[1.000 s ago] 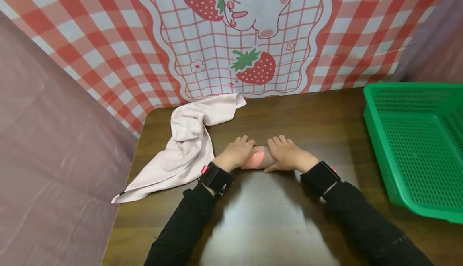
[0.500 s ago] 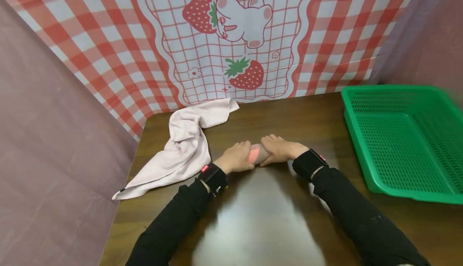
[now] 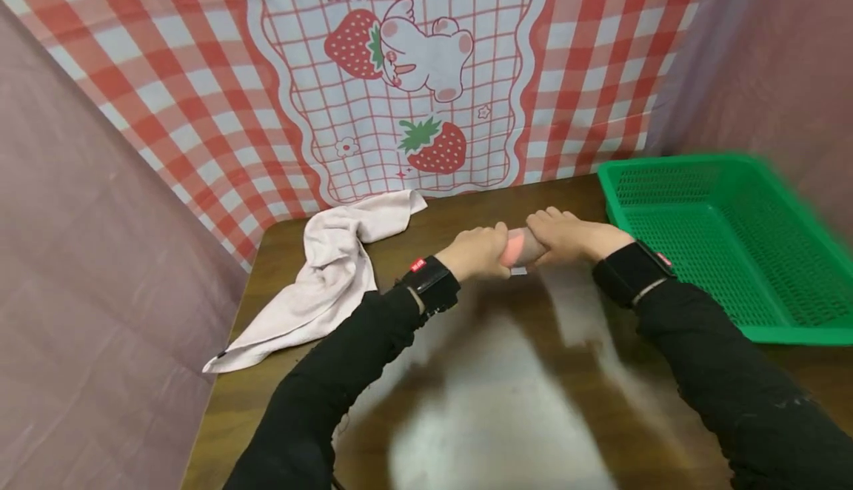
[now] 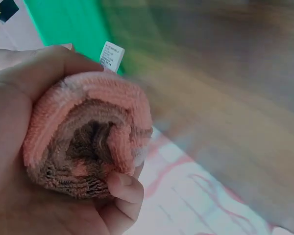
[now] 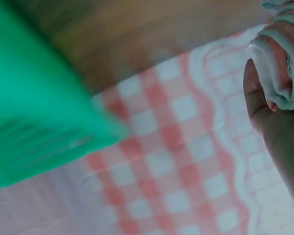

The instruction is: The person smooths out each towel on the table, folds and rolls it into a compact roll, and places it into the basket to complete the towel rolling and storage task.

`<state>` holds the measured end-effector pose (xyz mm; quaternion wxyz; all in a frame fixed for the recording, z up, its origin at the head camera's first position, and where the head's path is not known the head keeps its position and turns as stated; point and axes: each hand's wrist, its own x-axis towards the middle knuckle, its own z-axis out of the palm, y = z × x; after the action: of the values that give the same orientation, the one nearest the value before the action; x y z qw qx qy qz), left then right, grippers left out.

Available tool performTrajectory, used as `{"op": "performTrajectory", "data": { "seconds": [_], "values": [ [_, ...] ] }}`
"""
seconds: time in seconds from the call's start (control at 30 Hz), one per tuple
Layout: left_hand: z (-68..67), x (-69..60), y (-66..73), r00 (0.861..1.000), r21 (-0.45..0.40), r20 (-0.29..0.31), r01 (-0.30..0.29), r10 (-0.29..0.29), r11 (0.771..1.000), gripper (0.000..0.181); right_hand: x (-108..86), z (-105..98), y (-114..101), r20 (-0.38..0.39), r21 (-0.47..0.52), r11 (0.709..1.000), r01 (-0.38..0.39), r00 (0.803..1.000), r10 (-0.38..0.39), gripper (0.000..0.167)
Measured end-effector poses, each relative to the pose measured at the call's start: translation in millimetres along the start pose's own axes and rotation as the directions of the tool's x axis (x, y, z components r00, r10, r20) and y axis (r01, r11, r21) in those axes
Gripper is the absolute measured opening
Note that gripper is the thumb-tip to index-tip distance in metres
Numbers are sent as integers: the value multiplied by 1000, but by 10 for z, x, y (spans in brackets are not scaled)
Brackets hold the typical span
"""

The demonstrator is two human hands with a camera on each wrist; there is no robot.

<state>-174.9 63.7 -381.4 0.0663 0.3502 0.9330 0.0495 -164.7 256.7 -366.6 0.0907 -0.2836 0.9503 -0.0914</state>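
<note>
A rolled-up towel, pink and brown, is held level between both hands, seemingly raised off the table. At its left end, my left hand grips it with curled fingers. The right hand grips the other end, near the green basket. In the left wrist view the towel's coiled end faces the camera, and a small white label sticks out beside it. Part of the roll shows at the upper right of the right wrist view, with spiral layers and pale edges; the fingers partly hide it.
A green plastic basket stands at the right of the brown wooden table. A crumpled pale pink towel lies at the left. Behind the table hangs a red-checked strawberry cloth.
Both hands have moved right and away from the body, toward the basket, with the rolled towel between them. The head view has shifted too. The pale towel stays in place.
</note>
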Motion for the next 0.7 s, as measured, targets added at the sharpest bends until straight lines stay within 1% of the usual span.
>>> {"op": "performTrajectory", "data": {
  "seconds": [0.13, 0.23, 0.33, 0.4, 0.5, 0.57, 0.6, 0.7],
  "values": [
    [-143, 74, 152, 999, 1, 27, -24, 23, 1000, 48, -159, -149, 74, 10, 21, 1000, -20, 1000, 20, 52],
    [-260, 151, 268, 999, 25, 10, -37, 37, 999, 46, -265, -287, 126, 12, 30, 998, -47, 999, 47, 54],
    [-368, 271, 461, 998, 51, 3, -58, 58, 997, 44, -430, -413, 242, 16, 20, 996, -83, 996, 83, 55],
    [-403, 369, 622, 998, 69, 13, -65, 64, 996, 44, -565, -466, 349, 27, 8, 994, -111, 994, 110, 57],
    [-396, 527, 887, 997, 87, 34, -70, 67, 994, 45, -802, -508, 524, 37, 11, 989, -145, 989, 145, 58],
    [-356, 642, 1083, 997, 91, 27, -75, 73, 993, 52, -985, -524, 653, 28, -3, 985, -171, 985, 171, 59],
    [-326, 704, 1187, 996, 96, 16, -86, 85, 992, 55, -1090, -528, 722, 17, -14, 983, -182, 983, 182, 61],
    [-211, 871, 1518, 988, 128, -16, -147, 150, 981, 68, -1449, -502, 935, -7, -50, 973, -227, 974, 227, 71]
  ]
}}
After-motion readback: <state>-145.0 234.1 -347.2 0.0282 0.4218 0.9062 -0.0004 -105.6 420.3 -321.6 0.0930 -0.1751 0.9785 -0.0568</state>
